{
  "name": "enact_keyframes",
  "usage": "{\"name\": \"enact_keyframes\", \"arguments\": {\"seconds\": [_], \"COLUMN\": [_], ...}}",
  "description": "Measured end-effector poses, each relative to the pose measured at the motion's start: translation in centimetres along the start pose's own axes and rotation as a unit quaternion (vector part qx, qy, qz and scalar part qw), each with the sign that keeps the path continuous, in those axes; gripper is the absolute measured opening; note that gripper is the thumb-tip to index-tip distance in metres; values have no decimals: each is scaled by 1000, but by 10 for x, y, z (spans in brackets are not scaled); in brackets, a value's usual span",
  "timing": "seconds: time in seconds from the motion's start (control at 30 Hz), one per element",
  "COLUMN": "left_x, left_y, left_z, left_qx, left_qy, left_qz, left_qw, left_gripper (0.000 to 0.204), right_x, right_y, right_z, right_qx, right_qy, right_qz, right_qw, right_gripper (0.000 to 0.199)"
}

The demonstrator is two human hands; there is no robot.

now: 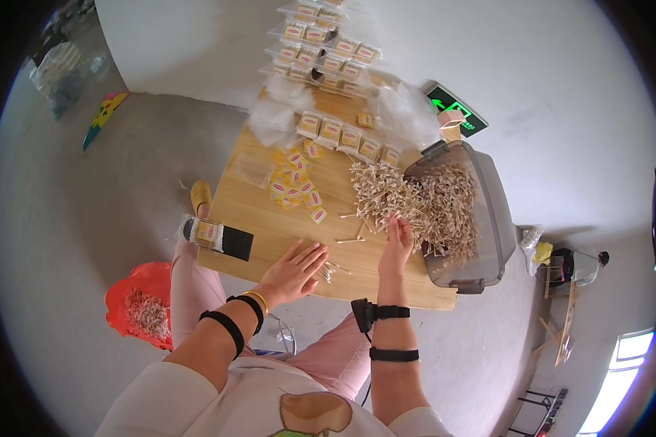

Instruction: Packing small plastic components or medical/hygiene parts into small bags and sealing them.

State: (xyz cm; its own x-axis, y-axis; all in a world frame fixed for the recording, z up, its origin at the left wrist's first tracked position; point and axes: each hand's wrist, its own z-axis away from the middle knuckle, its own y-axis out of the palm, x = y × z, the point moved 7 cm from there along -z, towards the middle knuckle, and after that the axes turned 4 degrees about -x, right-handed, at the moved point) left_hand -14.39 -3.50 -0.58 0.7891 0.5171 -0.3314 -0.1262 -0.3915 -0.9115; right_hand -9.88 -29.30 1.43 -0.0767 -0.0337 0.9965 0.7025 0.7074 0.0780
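a loose heap of pale cotton swabs (386,197) lies on the right part of the wooden table (270,229), spilling out of a grey plastic bin (492,218) tipped on its side at the table's right edge, with more swabs piled inside it. the right hand (399,244) reaches into the near edge of this heap, fingers bent down among the swabs; whether it actually grips any cannot be told. a few single swabs (351,239) lie apart on the wood just left of that hand. the left hand (295,271) rests flat and open on the table near its front edge, fingers spread, with a small bunch of swabs (329,271) just beside its fingertips. both forearms wear black straps, and the left wrist a yellow bangle.

further left, at the table's edge, stands a black block-shaped tool (229,240) with a small labelled pack against it. beyond the hands, toward the middle of the table, small yellow packets (295,186) lie scattered, and behind them a row of filled swab packs (346,138) stands beside crumpled clear plastic bags (277,116). at the far end, clear boxes of packs (324,44) are stacked in rows. on the floor to the person's left sits a red basin (142,302) holding more swabs.
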Motion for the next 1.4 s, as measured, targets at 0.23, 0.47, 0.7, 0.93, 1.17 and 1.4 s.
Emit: {"name": "enact_keyframes", "arguments": {"seconds": [0.23,0.47,0.7,0.93,1.17,1.4], "left_x": [0,-1,-2,-1,0,-2], "left_y": [0,-2,-2,-1,-2,18], "left_z": [0,0,1,0,-28,-25], "left_qx": [15,17,13,10,33,96], "left_qy": [-6,-4,-1,-6,35,52], "left_qz": [-3,0,-5,25,-23,-68], "left_qw": [1000,1000,1000,1000,999,992], "left_gripper": [69,70,73,74,80,82], "right_x": [3,5,-17,-26,-15,-24], "right_y": [16,16,29,9,-19,55], "right_z": [64,63,76,82,108,140], "right_qx": [236,212,219,106,22,102], "right_qy": [-256,-261,-220,-117,-144,-148], "right_qz": [428,472,470,302,257,166], "right_qw": [834,815,826,940,955,970], "right_gripper": [14,26,15,9,23,40]}}
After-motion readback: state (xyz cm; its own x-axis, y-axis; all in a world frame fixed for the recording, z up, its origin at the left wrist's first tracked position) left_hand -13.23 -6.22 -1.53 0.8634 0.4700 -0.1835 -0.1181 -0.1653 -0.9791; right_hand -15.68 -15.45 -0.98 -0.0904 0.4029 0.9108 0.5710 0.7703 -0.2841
